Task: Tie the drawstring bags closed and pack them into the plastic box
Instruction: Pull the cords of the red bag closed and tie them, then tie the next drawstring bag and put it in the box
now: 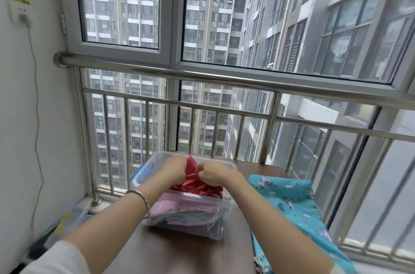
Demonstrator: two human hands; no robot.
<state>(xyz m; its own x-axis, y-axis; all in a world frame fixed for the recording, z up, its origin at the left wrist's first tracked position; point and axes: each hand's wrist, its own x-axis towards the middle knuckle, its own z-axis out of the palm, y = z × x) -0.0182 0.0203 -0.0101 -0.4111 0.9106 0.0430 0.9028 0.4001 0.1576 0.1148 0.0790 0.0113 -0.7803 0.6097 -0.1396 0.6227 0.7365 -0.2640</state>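
Note:
A clear plastic box (190,227) stands on the brown table (179,255), a little beyond its middle. Inside it lies a pink printed drawstring bag (177,212) with a shiny red bag (197,186) on top. My left hand (174,169) and my right hand (212,172) are both over the box with curled fingers, each pinching the red bag's upper edge close together. A turquoise printed bag (292,202) lies flat on the table to the right of the box.
A steel railing (202,76) and windows close off the space just behind the table. The box's blue-clipped lid (143,171) leans at the box's left side. A white wall with a charger and cable (33,116) is on the left; cluttered items sit on the floor there.

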